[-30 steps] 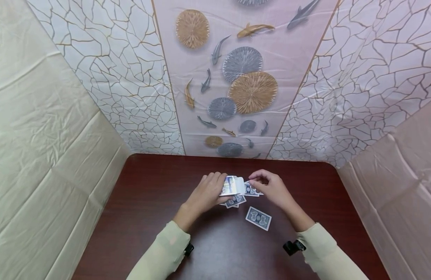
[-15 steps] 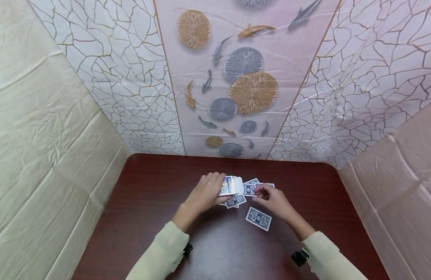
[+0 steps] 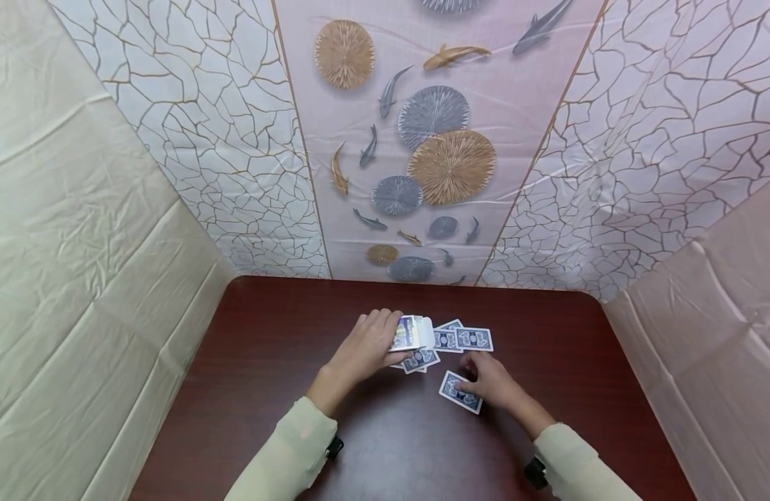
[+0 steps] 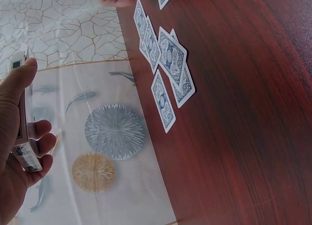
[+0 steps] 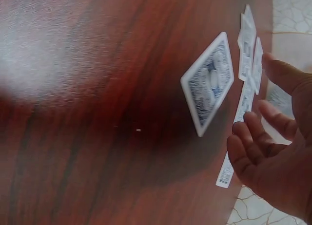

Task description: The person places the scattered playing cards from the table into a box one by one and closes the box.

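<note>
Reddish table (image 3: 391, 452); left hand (image 3: 367, 342) around card box (image 3: 405, 335); right hand (image 3: 492, 381) loose, gap from lone card (image 5: 209, 84) in right-wrist view, not head.

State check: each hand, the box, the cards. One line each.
Left hand: gripping the box.
Right hand: fingers loosely bent, holding nothing, over the lone card.
Box: held up off the table, end flap open; contents not visible.
Lone card: back up, apart from the rest.
Other cards: backs up, loosely spread, several overlapping.
</note>
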Demonstrator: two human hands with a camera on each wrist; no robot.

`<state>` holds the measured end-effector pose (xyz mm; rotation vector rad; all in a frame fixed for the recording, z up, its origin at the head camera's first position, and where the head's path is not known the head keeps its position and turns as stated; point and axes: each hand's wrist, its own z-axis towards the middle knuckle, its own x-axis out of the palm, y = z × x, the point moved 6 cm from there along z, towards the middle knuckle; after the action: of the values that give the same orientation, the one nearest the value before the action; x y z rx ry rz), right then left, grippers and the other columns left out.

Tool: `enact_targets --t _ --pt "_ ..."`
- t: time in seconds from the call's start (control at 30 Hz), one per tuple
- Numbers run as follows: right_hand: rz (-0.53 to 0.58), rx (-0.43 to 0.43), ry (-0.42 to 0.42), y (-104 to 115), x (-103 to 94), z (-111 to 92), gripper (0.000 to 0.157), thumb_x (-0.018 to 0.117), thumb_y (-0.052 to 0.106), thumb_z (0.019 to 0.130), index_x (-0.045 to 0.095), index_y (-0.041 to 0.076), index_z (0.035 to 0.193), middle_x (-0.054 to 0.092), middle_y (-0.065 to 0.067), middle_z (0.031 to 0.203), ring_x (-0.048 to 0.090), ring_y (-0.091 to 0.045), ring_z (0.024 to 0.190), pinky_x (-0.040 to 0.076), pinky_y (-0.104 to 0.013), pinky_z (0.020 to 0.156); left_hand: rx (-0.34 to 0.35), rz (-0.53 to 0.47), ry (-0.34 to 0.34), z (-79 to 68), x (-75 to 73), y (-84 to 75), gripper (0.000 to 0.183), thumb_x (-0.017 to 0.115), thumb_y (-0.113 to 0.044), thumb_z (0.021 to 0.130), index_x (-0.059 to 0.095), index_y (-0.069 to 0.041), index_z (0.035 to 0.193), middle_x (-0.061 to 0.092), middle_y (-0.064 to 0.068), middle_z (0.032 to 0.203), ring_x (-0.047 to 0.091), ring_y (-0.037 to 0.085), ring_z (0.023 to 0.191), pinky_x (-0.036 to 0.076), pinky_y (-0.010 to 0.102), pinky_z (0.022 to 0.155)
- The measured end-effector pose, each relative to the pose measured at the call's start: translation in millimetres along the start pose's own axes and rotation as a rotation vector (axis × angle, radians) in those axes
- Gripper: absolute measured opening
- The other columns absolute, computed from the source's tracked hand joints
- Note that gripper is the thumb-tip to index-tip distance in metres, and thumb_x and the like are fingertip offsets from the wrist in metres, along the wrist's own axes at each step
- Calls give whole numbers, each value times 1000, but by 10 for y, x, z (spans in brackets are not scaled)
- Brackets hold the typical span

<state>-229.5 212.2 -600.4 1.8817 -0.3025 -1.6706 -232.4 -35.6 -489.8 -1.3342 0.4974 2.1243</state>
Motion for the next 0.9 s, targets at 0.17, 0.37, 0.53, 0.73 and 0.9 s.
enact_targets --t 0.17,0.37,0.53,0.73,0.9 --pt "-134 67 47 -72 121 -32 57 96 32 68 65 4 106 59 -12 102 57 -29 93 50 -49 87 0 0 5 3 4 -2 72 81 -56 82 58 -5 126 63 6 105 59 22 90 44 34 71" --pt "-206 157 67 -142 210 -64 65 98 40 64 61 6 105 54 -12 102 52 -29 91 49 -49 82 1 14 8 4 -10 -16 74 81 -57 80 58 -4 126 64 7 106 60 22 91 46 35 73" --pt "-208 178 80 -158 249 -75 61 97 36 66 59 7 104 50 -10 99 48 -26 90 47 -45 80 3 14 15 5 -11 -29 74 81 -56 81 58 -3 126 65 8 106 61 23 91 47 35 73" --pt "-193 177 104 -125 261 -80 54 96 31 69 58 8 99 47 -7 95 44 -25 88 43 -42 77 -1 3 19 6 -11 -33 72 82 -54 81 59 -3 125 65 8 106 61 23 91 46 35 73" --pt "-182 170 95 -120 262 -66 55 97 27 68 54 8 97 47 -6 93 44 -24 86 41 -40 77 -5 -4 21 6 0 -32 72 81 -56 80 58 -4 125 64 7 106 60 23 91 46 35 73"
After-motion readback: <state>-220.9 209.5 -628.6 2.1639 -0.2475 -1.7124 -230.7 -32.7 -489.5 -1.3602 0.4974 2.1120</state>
